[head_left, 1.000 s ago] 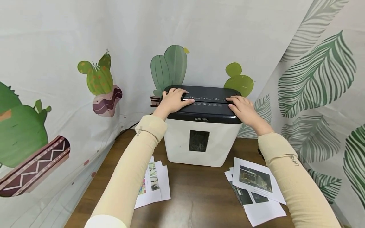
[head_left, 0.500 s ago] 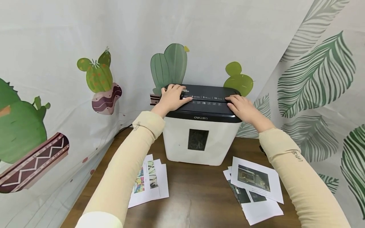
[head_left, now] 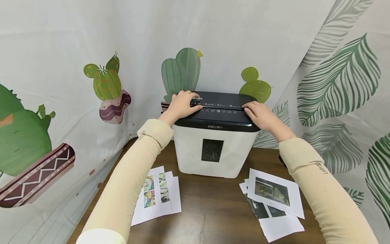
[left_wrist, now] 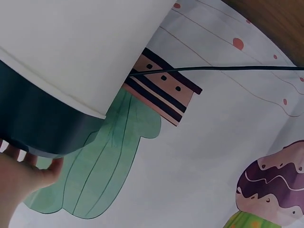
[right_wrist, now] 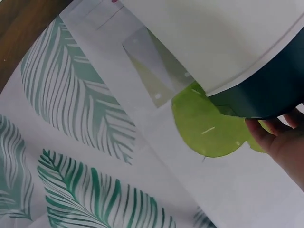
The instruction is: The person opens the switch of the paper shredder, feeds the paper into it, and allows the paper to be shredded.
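A white paper shredder [head_left: 189,152] with a black top [head_left: 222,118] and a small dark window stands upright at the back of the table in the head view. My left hand [head_left: 181,105] rests on the top's left end, fingers and thumb spread over its upper face. At the right end, my right hand [head_left: 261,116] touches the top with its fingertips. Both wrist views show the shredder from its sides; fingers of the left hand [left_wrist: 26,175] and right hand [right_wrist: 280,142] meet the edge of the dark top.
Printed sheets [head_left: 173,198] lie on the brown table [head_left: 213,203] at left, partly under the left sleeve. Another overlapping stack of sheets [head_left: 283,225] lies at right. A dark cord [left_wrist: 228,68] runs from behind the shredder. Patterned curtain [head_left: 137,51] hangs close behind and beside it.
My left hand has slid slightly left on the shredder's top, and the left forearm has moved outward. The right forearm has shifted a little to the right. The shredder stays in place.
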Available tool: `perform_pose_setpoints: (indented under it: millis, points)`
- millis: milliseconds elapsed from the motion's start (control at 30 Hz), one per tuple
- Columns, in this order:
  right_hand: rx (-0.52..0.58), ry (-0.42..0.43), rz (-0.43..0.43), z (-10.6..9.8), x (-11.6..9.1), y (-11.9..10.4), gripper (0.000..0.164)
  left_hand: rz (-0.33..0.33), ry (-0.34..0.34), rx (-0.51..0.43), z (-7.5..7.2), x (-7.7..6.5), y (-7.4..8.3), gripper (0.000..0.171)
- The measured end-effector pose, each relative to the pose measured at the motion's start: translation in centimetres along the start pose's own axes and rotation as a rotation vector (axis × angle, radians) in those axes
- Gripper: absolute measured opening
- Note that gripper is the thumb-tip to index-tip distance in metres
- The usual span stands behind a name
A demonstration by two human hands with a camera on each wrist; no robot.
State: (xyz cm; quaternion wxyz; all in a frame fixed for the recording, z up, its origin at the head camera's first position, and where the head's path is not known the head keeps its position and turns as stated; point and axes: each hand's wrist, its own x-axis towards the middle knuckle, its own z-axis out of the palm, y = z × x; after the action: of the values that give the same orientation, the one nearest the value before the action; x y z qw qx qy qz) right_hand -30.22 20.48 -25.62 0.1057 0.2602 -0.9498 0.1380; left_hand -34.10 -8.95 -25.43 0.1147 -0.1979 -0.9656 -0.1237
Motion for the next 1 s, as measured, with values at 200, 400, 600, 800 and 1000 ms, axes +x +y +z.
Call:
perform_pose_setpoints:
  millis: [200,400,600,800,1000]
  points:
    - [-0.075,0.029,0.011,0.3,-0.6,-0.8,0.033,0.053,0.078,0.006,-0.1,-0.9,0.0,0.038]
    - [-0.076,0.050,0.019,0.4,-1.1,-1.6,0.032,0.104,0.175,0.009,0.2,-1.5,-0.2,0.031]
    - [-0.052,0.184,0.015,1.2,-1.9,-1.9,0.027,0.203,0.325,0.007,0.7,-2.5,-0.3,0.023]
    - [0.018,0.259,0.038,2.1,-2.9,-2.6,0.028,0.278,0.426,-0.065,1.4,-3.9,-0.6,0.019]
    - [0.100,0.350,0.013,2.8,-3.5,-3.5,0.028,0.393,0.503,-0.057,2.1,-5.5,-0.7,0.017]
